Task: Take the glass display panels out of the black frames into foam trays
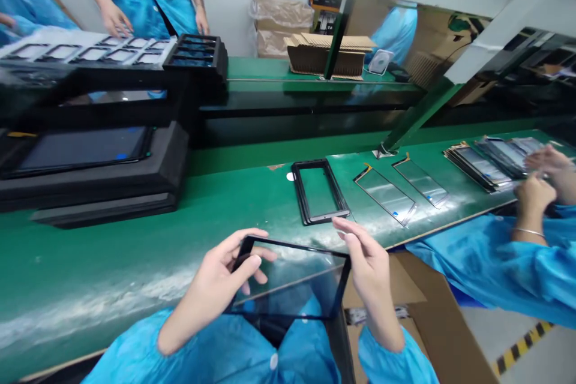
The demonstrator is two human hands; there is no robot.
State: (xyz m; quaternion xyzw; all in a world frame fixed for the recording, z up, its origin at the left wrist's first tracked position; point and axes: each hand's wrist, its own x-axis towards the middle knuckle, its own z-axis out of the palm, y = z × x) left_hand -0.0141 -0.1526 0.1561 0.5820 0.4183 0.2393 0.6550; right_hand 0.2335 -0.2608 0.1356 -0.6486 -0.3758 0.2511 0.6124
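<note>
A touchscreen glass panel [292, 279] with a black border is tilted in front of me, over the green workbench's front edge. My left hand [229, 273] grips its left end, thumb on the near face and fingers showing through the clear glass behind. At the upper right corner, my right hand [366, 270] has its thumb and bent fingers closed about the edge. Just beyond the panel lies a small stack of black rectangular frames [310, 219]. To their right are two clear glass panels with orange flex cables, the nearer glass panel [387, 195] and the farther glass panel [420, 179].
Black foam trays [171, 162] with a dark screen [85, 147] on top stand at left. A green post [416, 114] rises from the bench. At right, a co-worker's hands [537, 192] are beside stacked panels [479, 165]. A cardboard box [445, 312] sits below the edge.
</note>
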